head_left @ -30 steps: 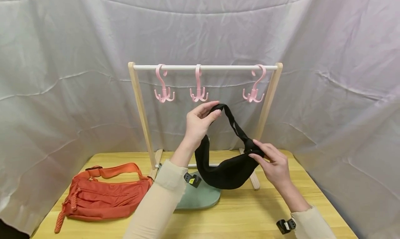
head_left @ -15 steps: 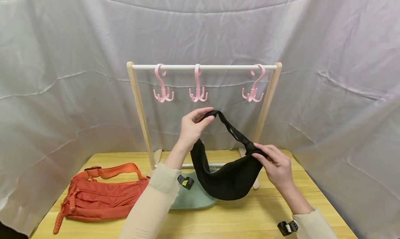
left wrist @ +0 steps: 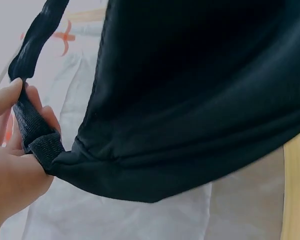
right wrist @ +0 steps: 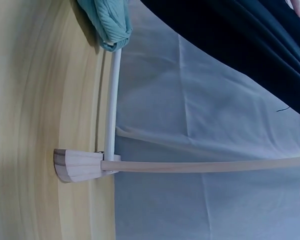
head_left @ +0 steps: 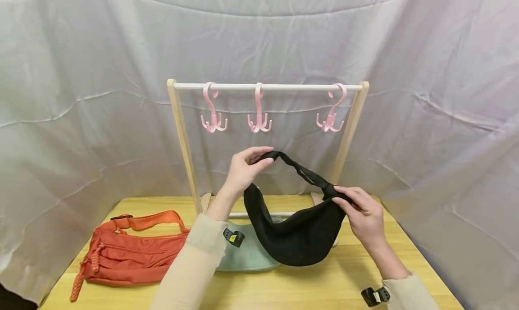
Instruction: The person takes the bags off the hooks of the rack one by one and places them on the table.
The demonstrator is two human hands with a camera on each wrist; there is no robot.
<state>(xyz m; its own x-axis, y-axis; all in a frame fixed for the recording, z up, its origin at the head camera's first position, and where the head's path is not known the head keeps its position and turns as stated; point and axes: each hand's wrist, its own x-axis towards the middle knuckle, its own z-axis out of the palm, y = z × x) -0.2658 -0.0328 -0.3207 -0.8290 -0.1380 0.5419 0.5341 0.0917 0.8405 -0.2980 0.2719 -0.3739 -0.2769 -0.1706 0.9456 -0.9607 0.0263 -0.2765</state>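
Note:
A black fabric shoulder bag (head_left: 300,240) hangs between both hands in front of the rack, its body sagging in a curve. My left hand (head_left: 240,174) pinches the top of its strap between thumb and fingers. In the left wrist view, the black strap (left wrist: 31,120) runs through that grip beside the bag's narrow end. My right hand (head_left: 366,214) pinches the knotted corner where strap and body meet on the right. Only slivers of this hand show at the edge of the right wrist view, beside the dark cloth (right wrist: 240,45).
Three pink hooks (head_left: 213,120) hang from the white bar (head_left: 292,87) of a wooden rack (head_left: 183,143) behind the bag. An orange-red bag (head_left: 134,256) lies at the table's left. A pale green bag (head_left: 245,253) lies partly behind the black one, on the wooden table (head_left: 292,287).
My left hand has moved down and to the left with the strap, and the black bag hangs lower. The right hand has shifted slightly right and down, keeping its pinch.

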